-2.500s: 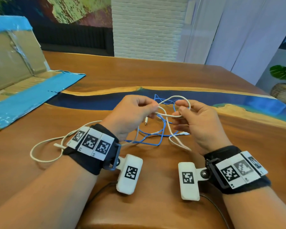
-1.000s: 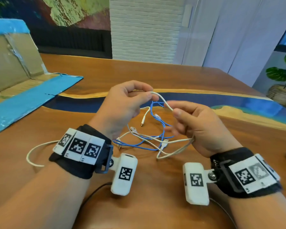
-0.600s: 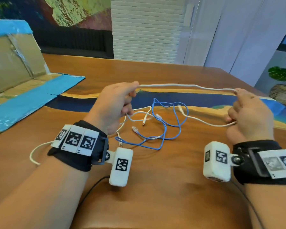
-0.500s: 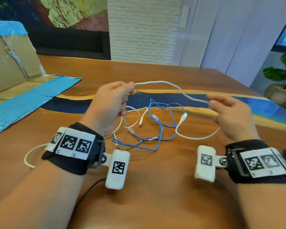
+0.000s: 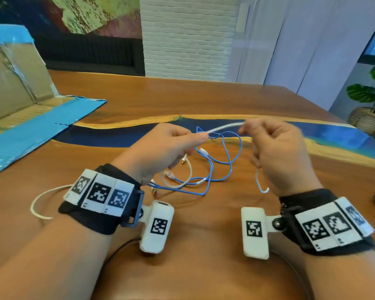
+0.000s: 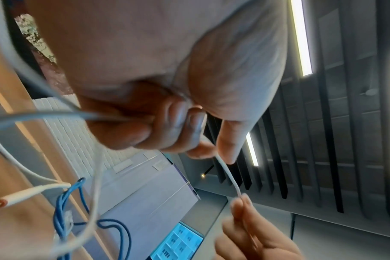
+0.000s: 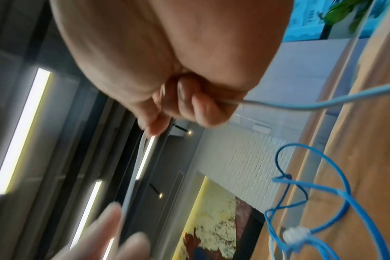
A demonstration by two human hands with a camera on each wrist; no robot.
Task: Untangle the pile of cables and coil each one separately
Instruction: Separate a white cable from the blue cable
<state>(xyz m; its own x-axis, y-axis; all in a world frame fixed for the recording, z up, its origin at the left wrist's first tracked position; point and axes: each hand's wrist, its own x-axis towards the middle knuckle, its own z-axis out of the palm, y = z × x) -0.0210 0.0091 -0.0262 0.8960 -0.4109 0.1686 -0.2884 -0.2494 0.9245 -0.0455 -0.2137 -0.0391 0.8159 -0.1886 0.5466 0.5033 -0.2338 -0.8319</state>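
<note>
White cable [image 5: 223, 127] is running as a short raised span across the middle of the head frame, its long axis lying nearly level from left to right and tilting slightly upward toward the right. The left hand [image 5: 160, 150] is pinching the lower left end of that span between thumb and fingertips [image 6: 228, 149], while the right hand [image 5: 279, 152] is gripping the upper right end with its fingers curled in. The two hands are sitting near each other but not touching, both lifted off the table [image 5: 204, 267].

From the right fist a short tail of the same cable is hanging down toward the lower right of the frame and ending in a small hook-shaped curl. From the left hand the rest of the cable is trailing down and away to the lower left, looping past the wristband.

Directly below and behind the span, in the centre of the frame, the blue cable [image 5: 225, 152] is lying in loose loops on the wood, with clear connectors showing among them. A thinner white lead [image 5: 188, 169] is curving through that blue tangle just beside the left hand.

Judging by this layout, the short free end is sitting on the right-hand side, so the coming coil probably turns on the right hand feeding loops leftward into the left hand's pinch.
</note>
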